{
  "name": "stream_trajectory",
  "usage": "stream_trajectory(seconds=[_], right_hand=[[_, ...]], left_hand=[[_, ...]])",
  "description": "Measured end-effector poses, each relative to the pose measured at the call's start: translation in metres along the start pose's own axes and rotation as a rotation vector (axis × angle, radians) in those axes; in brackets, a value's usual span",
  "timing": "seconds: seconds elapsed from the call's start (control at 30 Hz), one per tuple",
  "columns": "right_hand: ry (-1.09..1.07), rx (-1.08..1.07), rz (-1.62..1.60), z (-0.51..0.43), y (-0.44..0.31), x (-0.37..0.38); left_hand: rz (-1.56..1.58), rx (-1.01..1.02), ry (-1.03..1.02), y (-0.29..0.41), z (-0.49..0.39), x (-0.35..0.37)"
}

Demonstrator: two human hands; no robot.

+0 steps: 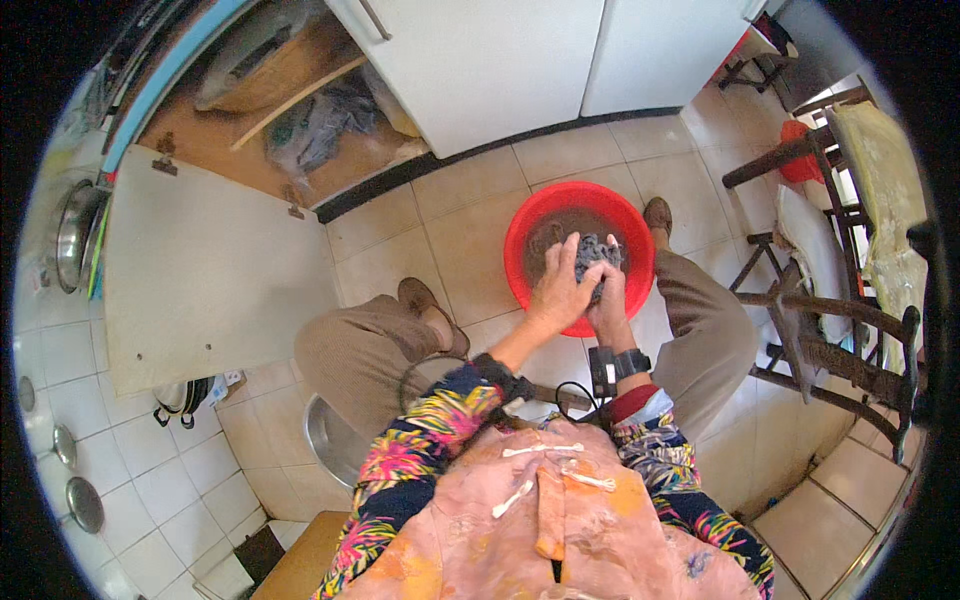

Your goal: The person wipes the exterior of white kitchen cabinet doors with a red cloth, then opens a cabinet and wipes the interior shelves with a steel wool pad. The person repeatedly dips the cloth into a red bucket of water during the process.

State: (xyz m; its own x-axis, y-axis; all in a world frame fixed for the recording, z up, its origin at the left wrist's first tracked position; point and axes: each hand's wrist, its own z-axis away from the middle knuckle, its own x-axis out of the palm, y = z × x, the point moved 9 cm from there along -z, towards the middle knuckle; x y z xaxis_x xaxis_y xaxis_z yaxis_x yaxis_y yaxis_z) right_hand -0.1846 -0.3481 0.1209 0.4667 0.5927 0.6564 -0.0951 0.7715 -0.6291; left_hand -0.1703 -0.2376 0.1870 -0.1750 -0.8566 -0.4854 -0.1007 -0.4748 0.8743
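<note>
A bunched dark grey cloth [598, 255] is squeezed between my two hands over a round red plastic basin [516, 259]. My left hand [562, 289] presses on it from the left, fingers pointing away from me. On the other side my right hand [609, 289] grips the cloth, thumb crossing towards the left hand. Murky brownish water [577, 215] fills the lower part of the basin. Whether more cloth lies under the water cannot be told. The basin rests on the tiled floor between my feet.
An open cabinet door [217, 262] stands at the left, with plastic bags [322, 127] inside the cabinet. A metal bowl [330, 442] sits beside my left leg. Dark wooden chairs [832, 315] with a cushion [814, 255] are at the right. Closed white cabinet doors [487, 67] lie ahead.
</note>
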Motion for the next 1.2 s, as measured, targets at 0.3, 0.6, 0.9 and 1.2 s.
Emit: stream_trajectory(seconds=[0.3, 0.6, 0.9, 1.2], right_hand=[[0.113, 0.134, 0.003, 0.0, 0.013, -0.014], [0.222, 0.086, 0.037, -0.007, 0.017, -0.034], [0.236, 0.014, 0.098, -0.004, 0.011, -0.03], [0.185, 0.093, 0.074, -0.004, 0.027, -0.027]], left_hand=[[-0.4, -0.115, 0.019, 0.008, 0.008, 0.01], [-0.557, 0.043, 0.004, 0.022, 0.006, 0.018], [-0.631, 0.089, 0.082, 0.028, 0.007, 0.01], [-0.64, 0.103, 0.028, 0.022, 0.006, 0.005]])
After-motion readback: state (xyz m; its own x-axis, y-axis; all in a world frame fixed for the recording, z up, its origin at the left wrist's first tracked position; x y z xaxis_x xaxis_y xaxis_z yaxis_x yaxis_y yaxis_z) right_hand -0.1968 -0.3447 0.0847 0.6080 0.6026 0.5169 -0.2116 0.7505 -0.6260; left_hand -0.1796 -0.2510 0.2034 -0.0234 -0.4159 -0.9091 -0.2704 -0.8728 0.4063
